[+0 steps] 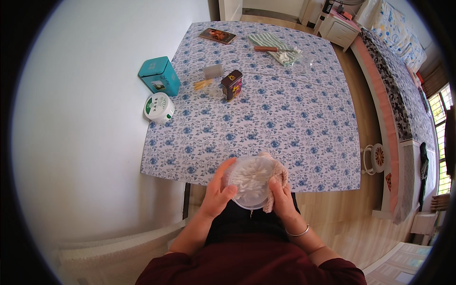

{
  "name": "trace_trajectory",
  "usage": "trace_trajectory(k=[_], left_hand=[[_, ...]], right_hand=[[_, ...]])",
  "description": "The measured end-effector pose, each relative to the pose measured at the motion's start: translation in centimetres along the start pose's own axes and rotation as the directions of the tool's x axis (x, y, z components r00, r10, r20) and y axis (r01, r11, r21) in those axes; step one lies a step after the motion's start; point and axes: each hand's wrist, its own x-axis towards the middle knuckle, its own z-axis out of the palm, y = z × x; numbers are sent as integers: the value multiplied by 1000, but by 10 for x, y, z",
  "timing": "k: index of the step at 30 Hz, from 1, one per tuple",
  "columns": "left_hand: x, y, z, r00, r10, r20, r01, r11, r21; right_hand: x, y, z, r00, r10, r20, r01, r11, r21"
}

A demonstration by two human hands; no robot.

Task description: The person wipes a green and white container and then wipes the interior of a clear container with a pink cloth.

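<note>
Both hands hold a round translucent plastic container [250, 181] full of white cotton swabs, over the table's near edge. My left hand [218, 190] grips its left side, thumb near the rim. On the other side, my right hand [283, 199] presses a pinkish cloth [279, 174] against the container's wall. The fingers of the right hand are mostly hidden by the cloth and container. Whether a clear lid covers the swabs, I cannot tell.
On the flowered tablecloth [285, 117] stand a dark tin [232, 86], a teal tin [160, 76] and a white tub [159, 108]. Toothpicks [203, 84] lie by a small clear box [213, 72]. Farther back are a phone [217, 35], a green striped cloth [274, 46] and a wooden-handled tool [265, 48].
</note>
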Motion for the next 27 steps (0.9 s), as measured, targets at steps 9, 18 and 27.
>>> trace_trajectory(k=[9,18,27], left_hand=[[0,-5,-10,988,-122,92,119,992,42],[-1,-5,9,997,-41,-61,27,978,-207],[1,-9,4,987,-162,-2,153,941,-301]], right_hand=[[17,-21,-14,960,171,220,-169,985,-27],[15,-2,0,999,-40,-34,45,986,160],[10,4,9,992,-105,-73,118,971,208]])
